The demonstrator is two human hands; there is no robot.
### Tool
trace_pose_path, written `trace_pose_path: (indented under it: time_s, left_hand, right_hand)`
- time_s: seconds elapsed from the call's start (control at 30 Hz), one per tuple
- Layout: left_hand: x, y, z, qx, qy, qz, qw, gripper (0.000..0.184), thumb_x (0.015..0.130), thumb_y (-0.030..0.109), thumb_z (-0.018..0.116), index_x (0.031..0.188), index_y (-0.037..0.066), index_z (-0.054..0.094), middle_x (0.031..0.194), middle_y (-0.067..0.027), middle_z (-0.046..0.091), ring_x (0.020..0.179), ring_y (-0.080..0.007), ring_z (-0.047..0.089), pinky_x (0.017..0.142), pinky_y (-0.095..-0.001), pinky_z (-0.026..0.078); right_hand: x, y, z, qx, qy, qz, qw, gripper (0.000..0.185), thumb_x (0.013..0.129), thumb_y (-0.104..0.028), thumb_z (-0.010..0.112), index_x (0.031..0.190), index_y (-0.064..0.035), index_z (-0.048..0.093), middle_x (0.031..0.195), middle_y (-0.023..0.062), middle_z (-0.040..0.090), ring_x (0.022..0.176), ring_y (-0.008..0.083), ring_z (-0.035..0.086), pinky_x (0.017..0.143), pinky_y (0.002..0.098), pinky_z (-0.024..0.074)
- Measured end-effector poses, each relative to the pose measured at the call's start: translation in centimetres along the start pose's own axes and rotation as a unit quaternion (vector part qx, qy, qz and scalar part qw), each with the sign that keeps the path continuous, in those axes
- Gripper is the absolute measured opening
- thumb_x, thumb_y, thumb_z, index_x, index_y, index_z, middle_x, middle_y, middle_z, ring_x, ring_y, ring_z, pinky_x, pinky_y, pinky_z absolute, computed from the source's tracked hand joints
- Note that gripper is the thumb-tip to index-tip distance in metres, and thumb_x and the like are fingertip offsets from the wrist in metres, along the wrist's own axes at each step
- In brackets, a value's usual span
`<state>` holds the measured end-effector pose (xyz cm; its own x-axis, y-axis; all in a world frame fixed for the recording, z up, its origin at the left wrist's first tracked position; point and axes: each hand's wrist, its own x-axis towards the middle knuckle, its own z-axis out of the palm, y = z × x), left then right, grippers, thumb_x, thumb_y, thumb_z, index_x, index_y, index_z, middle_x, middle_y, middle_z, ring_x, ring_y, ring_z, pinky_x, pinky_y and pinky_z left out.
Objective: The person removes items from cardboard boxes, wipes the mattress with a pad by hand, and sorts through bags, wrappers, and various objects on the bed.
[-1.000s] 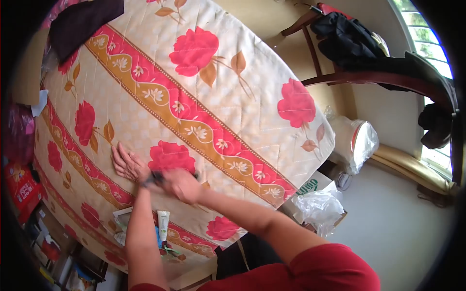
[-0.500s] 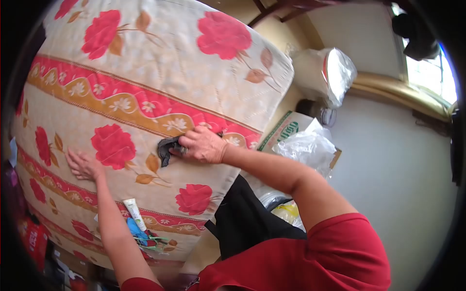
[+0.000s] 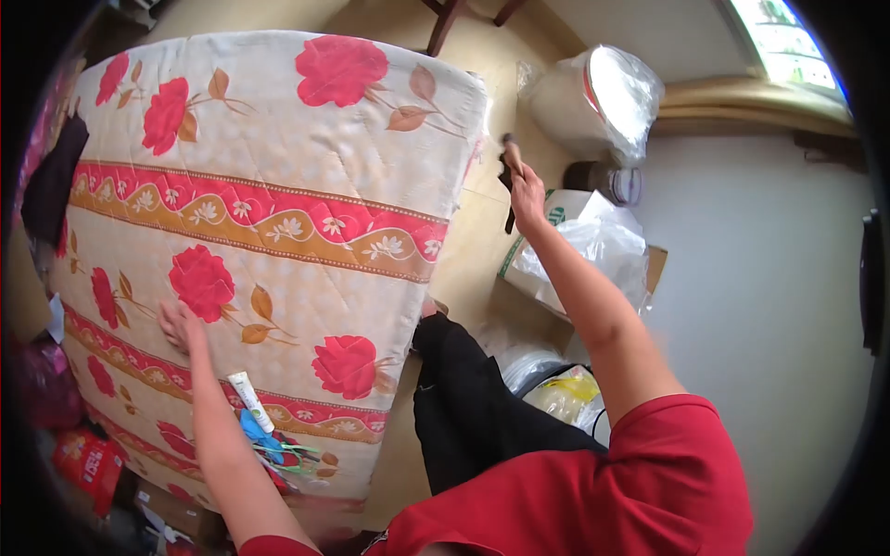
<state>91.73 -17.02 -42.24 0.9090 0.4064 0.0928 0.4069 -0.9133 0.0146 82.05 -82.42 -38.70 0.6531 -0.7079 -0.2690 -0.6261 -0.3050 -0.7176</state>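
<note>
My left hand (image 3: 184, 332) rests on the flower-patterned bedspread (image 3: 278, 176), its fingers spread near a red rose print. Off the right side of the bed, above the floor, my right hand (image 3: 528, 196) is closed around a dark brush (image 3: 508, 176). The brush is narrow and black from this angle, and my fingers cover part of it. Beside my left forearm, a white tube (image 3: 250, 402) lies on the bedspread together with a bundle of blue and green items (image 3: 271, 448).
Right of the bed stand a plastic-wrapped white bin (image 3: 584, 107), a dark jar (image 3: 593, 178) and a carton with clear plastic bags (image 3: 593, 246). Bagged items (image 3: 561, 403) sit near my leg. A dark cloth (image 3: 57, 185) hangs at the bed's far left.
My right hand has lifted the brush off the bedspread and carried it right, past the bed's edge. My left hand stays on the bedspread. The view has shifted.
</note>
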Motion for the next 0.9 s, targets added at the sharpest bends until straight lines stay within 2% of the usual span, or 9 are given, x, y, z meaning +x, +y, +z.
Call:
trace_pose_path:
  time_s: [0.1,0.17,0.27,0.33,0.4,0.43,0.7,0.8,0.9]
  left_hand:
    - [-1.9,2.3,-1.6,-0.018,-0.068,0.032,0.997,0.056,0.087,0.035,0.049,0.136,0.013,0.032,0.138,-0.0126,0.032,0.124,-0.0317,0.034,0.1,-0.0459,0.027]
    - [-4.0,7.4,-4.1,-0.071,-0.019,0.141,0.987,0.058,0.085,0.032,0.054,0.134,0.011,0.033,0.138,-0.0151,0.031,0.124,-0.0341,0.033,0.101,-0.0463,0.026]
    - [-8.0,16.8,-7.3,-0.173,-0.009,0.256,0.951,0.06,0.081,0.03,0.059,0.133,0.011,0.034,0.138,-0.0183,0.028,0.123,-0.0383,0.03,0.1,-0.0477,0.027]
    - [-10.1,23.3,-10.2,-0.131,-0.125,0.211,0.961,0.062,0.081,0.032,0.06,0.134,0.013,0.034,0.138,-0.0209,0.027,0.124,-0.0394,0.028,0.1,-0.0481,0.027]
    - [-11.3,25.4,-9.3,-0.115,-0.129,0.222,0.96,0.063,0.081,0.033,0.06,0.135,0.015,0.033,0.139,-0.0216,0.025,0.126,-0.0409,0.026,0.102,-0.0479,0.026]
    - [-11.6,26.2,-8.6,-0.111,-0.128,0.224,0.96,0.063,0.081,0.033,0.06,0.135,0.016,0.033,0.14,-0.022,0.024,0.127,-0.0416,0.025,0.103,-0.0478,0.025]
    - [-8.4,27.4,-10.5,-0.135,-0.231,0.153,0.951,0.09,0.067,0.03,0.075,0.14,0.016,0.023,0.142,-0.0243,0.018,0.13,-0.0381,0.024,0.107,-0.0437,0.023]
    - [-7.1,29.4,-10.3,-0.136,-0.245,0.079,0.957,0.097,0.063,0.034,0.078,0.14,0.016,0.021,0.141,-0.0266,0.018,0.129,-0.0403,0.024,0.106,-0.0442,0.023]
    - [-6.5,34.0,-12.9,-0.048,-0.342,-0.017,0.938,0.114,0.058,0.041,0.081,0.142,0.02,0.008,0.143,-0.0301,0.005,0.128,-0.0506,0.016,0.107,-0.0475,0.021]
  right_hand:
    - [-4.5,-4.2,-1.7,-0.018,0.089,-0.106,0.99,0.03,0.086,-0.008,0.05,0.115,-0.0123,0.059,0.092,0.0088,0.057,0.089,0.022,0.052,0.08,0.0303,0.0412]
    - [-3.6,-7.1,0.7,0.034,0.105,-0.287,0.951,0.036,0.08,0.001,0.055,0.112,-0.0135,0.061,0.098,0.0126,0.056,0.091,0.0248,0.052,0.08,0.033,0.0413]
    - [-2.4,-13.2,4.1,-0.082,0.089,-0.39,0.913,0.041,0.073,-0.004,0.057,0.11,-0.0221,0.062,0.106,0.0106,0.056,0.1,0.0299,0.051,0.084,0.0383,0.0406]
    - [-1.4,-13.5,5.2,-0.164,0.019,-0.443,0.881,0.038,0.08,-0.014,0.051,0.116,-0.025,0.057,0.12,0.0065,0.05,0.115,0.0276,0.042,0.095,0.0413,0.031]
    - [-0.2,-12.7,6.1,-0.225,0.006,-0.499,0.837,0.038,0.082,-0.019,0.047,0.119,-0.0267,0.054,0.127,0.0048,0.046,0.121,0.0262,0.038,0.1,0.0427,0.0255]
    - [0.2,-12.5,5.7,-0.239,-0.038,-0.493,0.836,0.039,0.083,-0.023,0.044,0.121,-0.0281,0.053,0.133,0.0029,0.042,0.126,0.0243,0.034,0.105,0.0423,0.0191]
    - [0.5,-12.9,6.0,-0.262,-0.072,-0.459,0.846,0.042,0.082,-0.026,0.047,0.124,-0.0304,0.05,0.137,-0.0008,0.039,0.13,0.0246,0.031,0.106,0.044,0.0185]
    - [0.4,-13.3,5.8,-0.276,-0.087,-0.446,0.847,0.044,0.081,-0.027,0.048,0.125,-0.0306,0.048,0.138,-0.0013,0.037,0.13,0.0245,0.029,0.107,0.0446,0.018]
    - [0.5,-13.8,5.8,-0.286,-0.114,-0.432,0.848,0.047,0.08,-0.027,0.049,0.127,-0.0305,0.046,0.139,-0.0016,0.036,0.131,0.0249,0.028,0.106,0.0459,0.0181]
